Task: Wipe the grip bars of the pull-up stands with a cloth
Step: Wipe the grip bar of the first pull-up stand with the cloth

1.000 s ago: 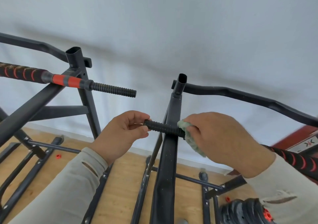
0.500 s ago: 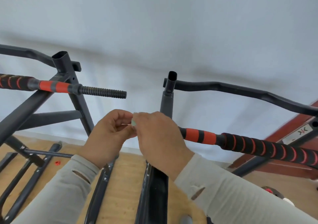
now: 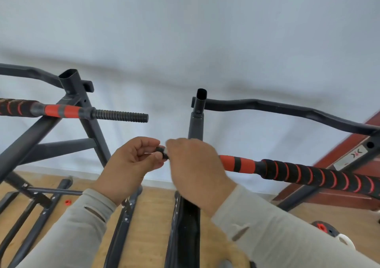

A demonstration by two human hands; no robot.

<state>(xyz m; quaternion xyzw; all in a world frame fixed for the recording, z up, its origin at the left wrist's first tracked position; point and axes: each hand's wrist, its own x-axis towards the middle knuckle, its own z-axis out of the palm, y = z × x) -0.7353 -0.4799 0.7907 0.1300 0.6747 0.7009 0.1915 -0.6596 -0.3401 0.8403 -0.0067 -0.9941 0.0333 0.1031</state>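
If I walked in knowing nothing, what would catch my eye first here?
Two hands meeting at the centre: the left hand pinches the ribbed black end of a grip bar, and the right hand wraps the bar beside it. From there the red-and-black grip bar runs off to the right. A matching bar sticks out from the black stand on the left.

The ribbed black end of the right grip bar (image 3: 287, 171) is pinched by the curled fingers of the left hand (image 3: 131, 164). Just beside it, the bar is wrapped by the right hand (image 3: 197, 171), a pale sliver of cloth (image 3: 166, 152) showing between the two hands. The left grip bar (image 3: 119, 115) is seen apart, untouched, on its black frame (image 3: 86, 111).
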